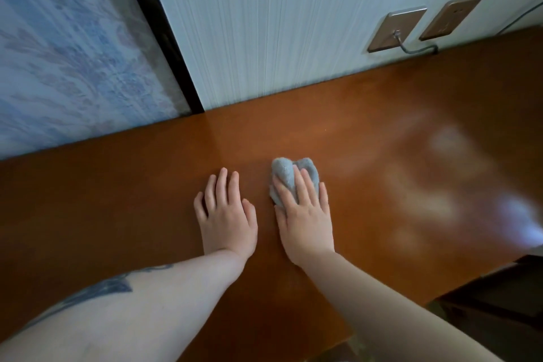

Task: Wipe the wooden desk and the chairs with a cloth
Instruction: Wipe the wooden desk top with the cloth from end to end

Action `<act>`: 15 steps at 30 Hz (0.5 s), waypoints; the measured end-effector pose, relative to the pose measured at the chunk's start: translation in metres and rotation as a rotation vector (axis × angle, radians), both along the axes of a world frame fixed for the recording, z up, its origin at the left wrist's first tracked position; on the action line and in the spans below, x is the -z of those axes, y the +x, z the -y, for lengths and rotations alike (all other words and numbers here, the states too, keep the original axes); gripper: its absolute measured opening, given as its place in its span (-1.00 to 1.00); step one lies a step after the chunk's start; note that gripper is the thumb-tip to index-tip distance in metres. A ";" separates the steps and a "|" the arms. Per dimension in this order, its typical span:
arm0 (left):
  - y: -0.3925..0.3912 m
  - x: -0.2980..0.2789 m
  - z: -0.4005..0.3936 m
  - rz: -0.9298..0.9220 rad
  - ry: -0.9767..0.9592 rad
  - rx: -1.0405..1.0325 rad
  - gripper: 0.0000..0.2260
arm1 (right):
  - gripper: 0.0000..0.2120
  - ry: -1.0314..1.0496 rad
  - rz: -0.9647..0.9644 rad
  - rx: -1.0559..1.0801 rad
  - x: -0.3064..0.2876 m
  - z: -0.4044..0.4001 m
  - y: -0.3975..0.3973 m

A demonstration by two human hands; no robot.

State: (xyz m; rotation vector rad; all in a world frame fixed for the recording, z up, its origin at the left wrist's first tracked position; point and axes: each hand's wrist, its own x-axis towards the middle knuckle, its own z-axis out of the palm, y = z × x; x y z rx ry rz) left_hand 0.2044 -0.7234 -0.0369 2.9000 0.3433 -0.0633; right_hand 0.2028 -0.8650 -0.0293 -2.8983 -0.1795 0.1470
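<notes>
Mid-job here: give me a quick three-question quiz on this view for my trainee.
1. True or false: the left hand grips the cloth.
2. What lies under the right hand? A cloth, B sponge, C paper.
3. Fill in: a cable plugs into a wall plate above the ____.

Key: 1 false, it rests flat on bare wood; 2 A; 3 desk.
</notes>
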 end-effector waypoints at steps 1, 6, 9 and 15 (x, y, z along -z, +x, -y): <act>0.000 0.000 0.000 0.002 0.001 0.005 -0.54 | -0.53 -0.021 -0.023 -0.137 -0.001 0.004 -0.016; -0.001 0.001 -0.001 0.004 -0.009 0.002 -0.55 | -0.54 -0.136 -0.095 -0.634 -0.007 0.074 -0.013; -0.001 0.001 0.000 0.005 -0.015 -0.005 -0.56 | -0.53 -0.074 -0.078 -0.364 -0.007 0.074 0.026; -0.001 0.003 0.000 0.026 -0.005 0.001 -0.56 | -0.57 0.138 -0.080 0.045 -0.011 -0.010 0.018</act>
